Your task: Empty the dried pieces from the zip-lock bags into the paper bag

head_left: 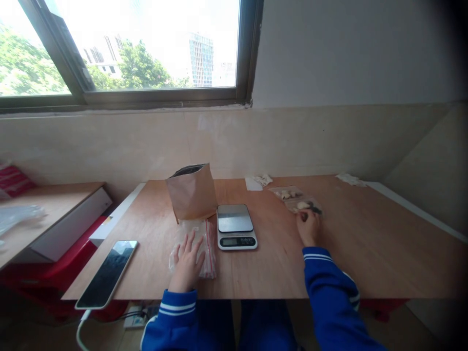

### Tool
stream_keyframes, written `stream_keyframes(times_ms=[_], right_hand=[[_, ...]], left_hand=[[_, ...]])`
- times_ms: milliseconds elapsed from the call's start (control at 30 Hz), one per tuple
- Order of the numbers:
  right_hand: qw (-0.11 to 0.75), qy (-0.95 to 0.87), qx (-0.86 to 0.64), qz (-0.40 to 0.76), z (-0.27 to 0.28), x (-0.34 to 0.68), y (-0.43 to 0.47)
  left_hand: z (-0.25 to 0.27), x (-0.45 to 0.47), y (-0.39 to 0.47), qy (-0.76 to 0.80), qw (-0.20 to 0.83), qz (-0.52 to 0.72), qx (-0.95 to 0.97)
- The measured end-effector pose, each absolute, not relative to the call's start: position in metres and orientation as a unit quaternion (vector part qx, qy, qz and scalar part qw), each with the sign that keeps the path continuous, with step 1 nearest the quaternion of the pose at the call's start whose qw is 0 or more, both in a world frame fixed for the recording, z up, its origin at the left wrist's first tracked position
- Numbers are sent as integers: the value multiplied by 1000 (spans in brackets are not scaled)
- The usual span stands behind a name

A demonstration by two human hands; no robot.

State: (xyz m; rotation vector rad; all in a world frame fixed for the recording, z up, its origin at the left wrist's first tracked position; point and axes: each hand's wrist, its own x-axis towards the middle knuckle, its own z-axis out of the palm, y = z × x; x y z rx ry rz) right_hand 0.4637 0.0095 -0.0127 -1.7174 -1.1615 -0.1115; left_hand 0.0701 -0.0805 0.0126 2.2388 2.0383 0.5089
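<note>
My left hand (188, 261) lies with fingers spread on a stack of clear zip bags (208, 253) with red seal lines. At the right, my right hand (309, 228) has its fingers curled together at the near edge of a filled zip bag (302, 204), which holds pale and dark pieces. Its fingertips are partly hidden. Just behind lies another filled zip bag (288, 194). Between my hands sits a kitchen scale (235, 219) with a bare metal plate. A brown paper pouch (193, 195) stands open at the top behind the stack.
A smartphone (107, 275) with a white cable lies at the table's left front edge. White scraps (261, 181) lie at the back, and more crumpled scraps (351, 179) at the back right. Another table (54, 195) stands to the left, beside a red stool (66, 261).
</note>
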Motion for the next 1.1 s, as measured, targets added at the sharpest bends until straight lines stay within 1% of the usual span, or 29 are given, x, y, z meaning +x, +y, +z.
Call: stream_keyframes(times_ms=[67,167,233,333,400,467,533,567,700,800,867,933,1033,1100], right_hand=[[542,-472,-696,1,-8,458,-6],[632,-425,-645,67,15,442,-38],[692,-380,-603,116,39,425,-60],[738,-338,-563,154,74,395,-85],[737,-343,-547,201,92,372,-96],[711,-385,-526,265,102,350,-102],[679,-430,-504,317,107,333,-105],[667,-445,-497,332,107,326,-106],[654,-459,-489,351,106,317,-105],[634,-474,-496,357,101,318,-102],[615,-494,-504,353,95,318,-98],[610,-512,-518,312,90,315,-95],[614,-520,-553,216,88,307,-95],[583,-551,-550,231,93,301,-100]], left_hand=[[10,63,-74,662,63,148,732],[15,55,-68,651,85,147,739],[26,55,-68,640,87,179,742],[54,69,-76,604,124,274,738],[74,88,-86,538,196,357,738],[89,109,-97,465,310,415,718],[95,128,-106,422,424,416,685],[95,135,-110,419,456,409,670],[87,144,-113,439,507,425,608],[82,140,-112,412,588,411,562],[80,139,-112,399,623,402,540],[80,141,-112,401,628,420,518],[82,145,-114,403,615,475,483],[85,147,-115,398,598,512,471]])
